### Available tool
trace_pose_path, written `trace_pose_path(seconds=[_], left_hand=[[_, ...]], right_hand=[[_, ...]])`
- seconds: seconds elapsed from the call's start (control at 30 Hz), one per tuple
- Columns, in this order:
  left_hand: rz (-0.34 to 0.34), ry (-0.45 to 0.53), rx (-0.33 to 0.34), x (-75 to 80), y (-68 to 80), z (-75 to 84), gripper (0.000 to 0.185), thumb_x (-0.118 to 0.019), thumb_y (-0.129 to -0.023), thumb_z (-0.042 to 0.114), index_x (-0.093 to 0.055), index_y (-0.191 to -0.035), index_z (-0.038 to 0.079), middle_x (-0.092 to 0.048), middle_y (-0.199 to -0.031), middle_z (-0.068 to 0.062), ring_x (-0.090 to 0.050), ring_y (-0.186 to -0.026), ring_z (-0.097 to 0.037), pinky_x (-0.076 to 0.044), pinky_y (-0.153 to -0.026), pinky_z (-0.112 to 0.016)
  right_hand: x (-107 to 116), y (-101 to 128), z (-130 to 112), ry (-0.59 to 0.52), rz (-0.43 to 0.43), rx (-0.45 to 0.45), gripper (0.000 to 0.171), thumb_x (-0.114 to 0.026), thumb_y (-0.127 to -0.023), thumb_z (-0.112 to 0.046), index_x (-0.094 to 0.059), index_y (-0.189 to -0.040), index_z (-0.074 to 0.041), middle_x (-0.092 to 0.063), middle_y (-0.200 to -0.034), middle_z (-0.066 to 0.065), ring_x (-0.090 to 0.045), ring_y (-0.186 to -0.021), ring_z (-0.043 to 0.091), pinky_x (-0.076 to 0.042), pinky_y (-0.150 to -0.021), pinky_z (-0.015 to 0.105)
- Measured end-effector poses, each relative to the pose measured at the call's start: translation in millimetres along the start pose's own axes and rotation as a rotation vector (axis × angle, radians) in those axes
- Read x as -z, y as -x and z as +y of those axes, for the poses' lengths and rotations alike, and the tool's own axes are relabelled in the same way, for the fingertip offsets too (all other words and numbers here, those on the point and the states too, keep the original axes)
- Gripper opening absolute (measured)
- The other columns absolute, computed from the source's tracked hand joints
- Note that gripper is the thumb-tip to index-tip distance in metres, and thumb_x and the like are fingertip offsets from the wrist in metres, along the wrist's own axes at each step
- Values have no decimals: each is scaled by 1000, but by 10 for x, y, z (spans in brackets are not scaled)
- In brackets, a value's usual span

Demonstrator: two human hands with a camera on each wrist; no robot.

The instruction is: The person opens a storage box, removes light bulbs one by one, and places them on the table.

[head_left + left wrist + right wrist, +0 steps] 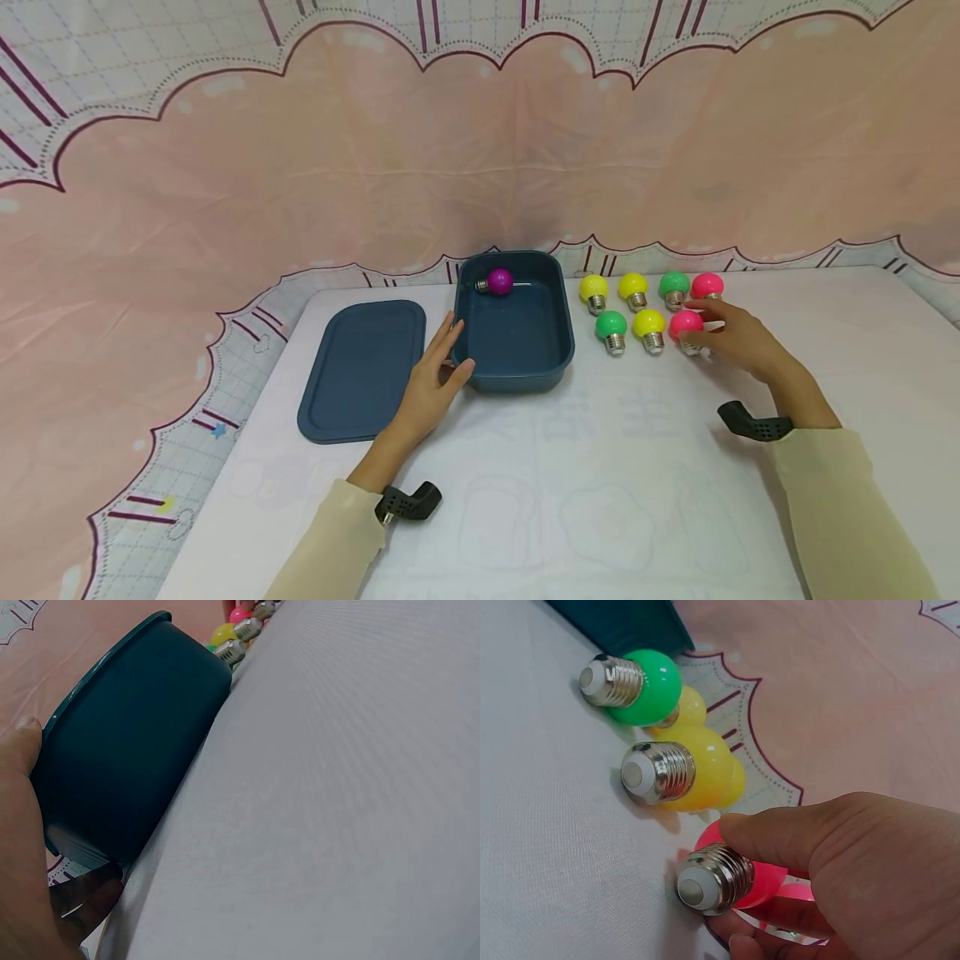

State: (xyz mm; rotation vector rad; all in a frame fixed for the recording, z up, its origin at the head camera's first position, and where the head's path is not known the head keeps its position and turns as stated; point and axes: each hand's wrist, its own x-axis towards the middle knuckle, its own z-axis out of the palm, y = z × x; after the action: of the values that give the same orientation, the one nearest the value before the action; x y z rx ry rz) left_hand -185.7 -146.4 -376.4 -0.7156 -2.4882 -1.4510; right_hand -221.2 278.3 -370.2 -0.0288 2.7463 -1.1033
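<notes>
At the right end of the front row, my right hand [738, 340] pinches a pink light bulb [685, 323] between thumb and fingers. In the right wrist view, the thumb lies on the pink globe and the silver screw base [716, 877] points away from the palm, close to the table. My left hand [426, 395] rests against the left side of a dark blue plastic box [517, 383], fingers fairly straight, thumb near its front corner. A purple bulb [500, 282] lies inside the box by the back left.
Beside the pink bulb stand a yellow bulb [648, 323] and a green bulb [611, 325]. Behind them runs a row with two yellow bulbs, a green bulb [674, 285] and another pink bulb [707, 286]. The flat blue lid [363, 367] lies left of the box on the white-covered table [570, 500].
</notes>
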Motion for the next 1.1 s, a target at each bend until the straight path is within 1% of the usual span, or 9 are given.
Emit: trace_pose_path(seconds=[0.13, 0.5, 0.8, 0.97, 1.1], left_hand=[[0, 1, 0, 0, -1, 2, 56, -55, -96, 5, -32, -147, -2, -20, -155, -18, -55, -87, -31, -47, -78, -35], [-1, 8, -15, -1, -3, 0, 56, -55, -95, 2, -32, -146, -4, -20, -155, -20, -55, -85, -31, -47, -77, -31], [-5, 5, 5, 6, 1, 6, 56, -55, -96, 4, -32, -147, -2, -19, -156, -16, -54, -86, -29, -47, -78, -31], [-4, 9, -6, 5, 1, 7, 56, -55, -96, 4, -32, -146, -4, -20, -155, -19, -54, -85, -29, -46, -77, -30], [-6, 9, -6, 4, 1, -3, 56, -55, -96, 4, -32, -146, -3, -20, -155, -19, -55, -84, -29, -47, -76, -29]], right_hand=[[6, 0, 16, 14, 3, 1, 75, -65, -91, -34, -29, -148, 0, -38, -135, 31, -39, -117, 48, -51, -82, 47], [12, -6, 44, 23, 9, -9, 77, -64, -91, -35, -27, -148, 1, -37, -135, 32, -39, -116, 49, -51, -83, 48], [18, -5, 31, 15, 12, -9, 74, -63, -92, -33, -27, -149, -1, -36, -138, 30, -39, -118, 48, -49, -85, 50], [27, 6, 34, 12, 10, -19, 77, -62, -93, -36, -25, -149, 1, -33, -140, 31, -37, -119, 50, -48, -86, 51], [28, 16, 32, 11, 10, -25, 76, -62, -93, -36, -25, -149, 0, -33, -140, 31, -37, -119, 49, -48, -86, 51]])
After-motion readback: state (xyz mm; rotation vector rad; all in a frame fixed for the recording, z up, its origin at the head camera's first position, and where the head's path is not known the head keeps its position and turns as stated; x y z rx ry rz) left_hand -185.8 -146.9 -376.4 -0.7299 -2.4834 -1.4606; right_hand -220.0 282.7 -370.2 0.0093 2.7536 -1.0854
